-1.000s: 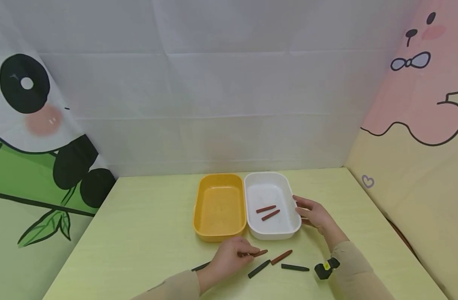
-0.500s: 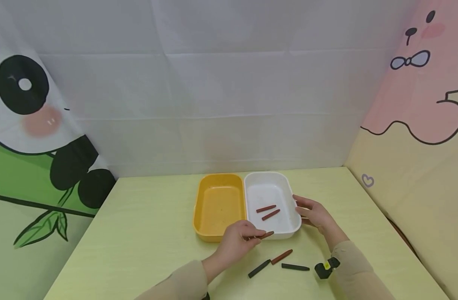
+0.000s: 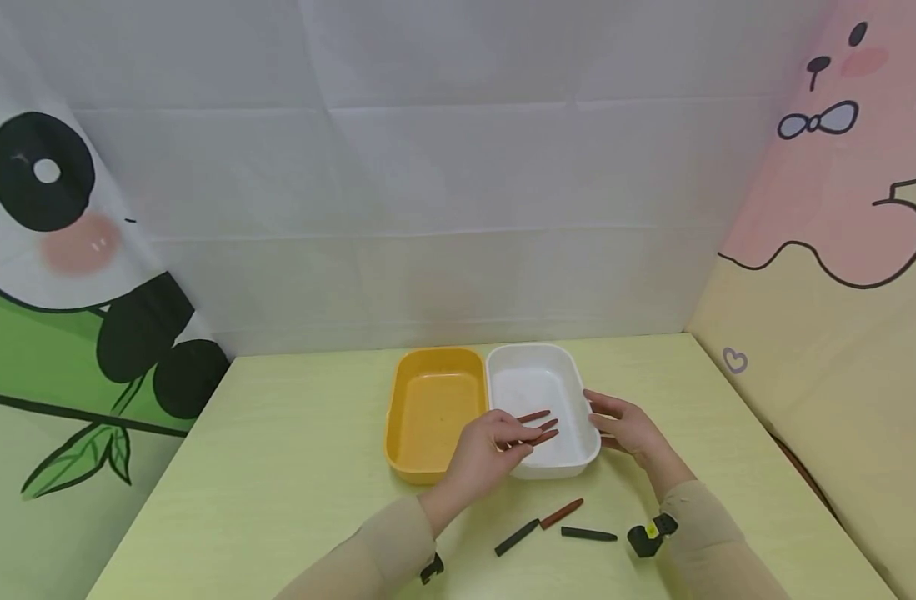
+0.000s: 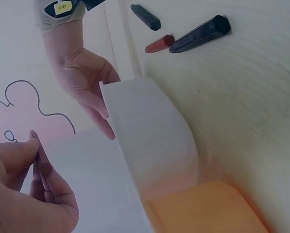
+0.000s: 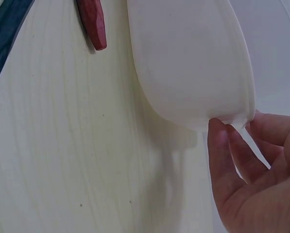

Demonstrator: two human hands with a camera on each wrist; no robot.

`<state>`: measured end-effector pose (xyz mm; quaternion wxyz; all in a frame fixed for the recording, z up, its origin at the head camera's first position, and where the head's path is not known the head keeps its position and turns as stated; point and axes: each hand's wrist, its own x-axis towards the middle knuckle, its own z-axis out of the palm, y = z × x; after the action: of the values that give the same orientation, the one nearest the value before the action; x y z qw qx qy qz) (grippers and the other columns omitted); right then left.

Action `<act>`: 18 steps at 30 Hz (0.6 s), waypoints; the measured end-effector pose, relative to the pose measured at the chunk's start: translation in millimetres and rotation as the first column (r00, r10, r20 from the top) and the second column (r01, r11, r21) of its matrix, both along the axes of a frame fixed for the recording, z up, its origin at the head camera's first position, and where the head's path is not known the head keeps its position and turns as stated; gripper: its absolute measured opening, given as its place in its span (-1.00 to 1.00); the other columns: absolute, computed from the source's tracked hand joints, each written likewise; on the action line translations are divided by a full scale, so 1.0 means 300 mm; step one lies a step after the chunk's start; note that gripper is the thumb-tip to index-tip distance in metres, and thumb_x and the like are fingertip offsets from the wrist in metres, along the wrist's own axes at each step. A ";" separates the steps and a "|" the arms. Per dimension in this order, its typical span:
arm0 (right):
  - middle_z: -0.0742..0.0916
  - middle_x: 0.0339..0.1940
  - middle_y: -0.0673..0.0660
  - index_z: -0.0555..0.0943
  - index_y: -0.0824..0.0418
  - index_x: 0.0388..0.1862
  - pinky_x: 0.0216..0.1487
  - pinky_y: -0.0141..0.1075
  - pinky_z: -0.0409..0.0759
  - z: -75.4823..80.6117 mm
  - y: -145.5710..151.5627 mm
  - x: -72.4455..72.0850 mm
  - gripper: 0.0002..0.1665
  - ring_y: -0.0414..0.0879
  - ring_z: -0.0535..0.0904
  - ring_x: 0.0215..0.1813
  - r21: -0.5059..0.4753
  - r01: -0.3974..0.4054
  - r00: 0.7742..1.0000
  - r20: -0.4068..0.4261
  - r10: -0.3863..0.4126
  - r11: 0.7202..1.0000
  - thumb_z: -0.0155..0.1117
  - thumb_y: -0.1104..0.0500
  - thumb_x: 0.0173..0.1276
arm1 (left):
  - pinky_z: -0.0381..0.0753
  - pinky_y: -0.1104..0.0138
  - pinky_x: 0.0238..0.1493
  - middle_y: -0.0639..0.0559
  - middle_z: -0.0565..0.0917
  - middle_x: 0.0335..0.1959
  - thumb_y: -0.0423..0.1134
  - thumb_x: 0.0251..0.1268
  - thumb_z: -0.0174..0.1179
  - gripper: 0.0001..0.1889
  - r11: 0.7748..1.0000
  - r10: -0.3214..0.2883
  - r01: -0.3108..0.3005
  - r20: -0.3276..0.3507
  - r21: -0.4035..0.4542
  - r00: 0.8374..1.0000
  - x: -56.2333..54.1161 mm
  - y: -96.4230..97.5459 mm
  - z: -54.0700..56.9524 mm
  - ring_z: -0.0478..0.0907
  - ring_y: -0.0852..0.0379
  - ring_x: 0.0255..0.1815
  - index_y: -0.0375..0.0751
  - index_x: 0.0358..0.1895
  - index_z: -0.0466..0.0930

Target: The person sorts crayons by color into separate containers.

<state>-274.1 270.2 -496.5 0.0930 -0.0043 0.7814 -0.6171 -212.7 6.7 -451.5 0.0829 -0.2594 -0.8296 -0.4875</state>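
Pinching a red crayon (image 3: 546, 437) over the white tray (image 3: 538, 379), just right of lower centre.
The left hand (image 3: 482, 452) has thumb and fingers closed together on it; the right hand (image 3: 632, 429), fingers loosely spread, touches the tray's right edge. Two more red crayons (image 3: 535, 416) lie inside; two black crayons (image 3: 588, 534) and another red crayon (image 3: 562, 513) lie below.

1. The yellow tray (image 3: 437, 408): smooth plastic, rather glossy inside
2. The white tray (image 3: 533, 375): also smooth plastic, its outside more matt
3. The crayons (image 4: 200, 35): waxy look, low shine
4. The table top (image 3: 277, 467): matt, with fine wood-like lines
5. The backdrop (image 3: 442, 167): matt, creased cloth
6. The sleeves (image 3: 375, 546): matt cloth
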 end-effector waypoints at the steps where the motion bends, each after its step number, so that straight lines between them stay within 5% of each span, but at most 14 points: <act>1: 0.37 0.42 0.47 0.27 0.36 0.49 -0.04 -0.17 0.67 0.000 0.000 -0.001 -0.39 0.08 0.59 0.11 -0.004 0.000 1.000 0.000 0.000 1.000 0.11 0.32 0.51 | 0.52 0.39 -0.30 0.12 0.61 -0.35 -0.44 0.16 0.39 -0.79 1.000 -0.001 0.001 0.005 0.006 1.000 -0.003 0.001 0.006 0.51 0.19 -0.31 -0.13 -0.16 0.83; 18: 0.35 0.43 0.47 0.26 0.33 0.51 -0.02 -0.15 0.67 0.002 0.005 0.002 -0.38 0.08 0.58 0.13 0.001 -0.003 1.000 0.022 0.003 1.000 0.12 0.30 0.52 | 0.54 0.46 -0.34 0.21 0.60 -0.37 -0.32 0.21 0.41 -0.81 1.000 -0.015 0.014 0.057 0.008 0.998 -0.075 0.079 0.081 0.47 0.30 -0.37 -0.07 -0.11 0.82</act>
<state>-273.6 271.6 -496.0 0.1024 0.0014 0.7806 -0.6166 -235.1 30.4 -427.1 0.0568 -0.2512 -0.8277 -0.4985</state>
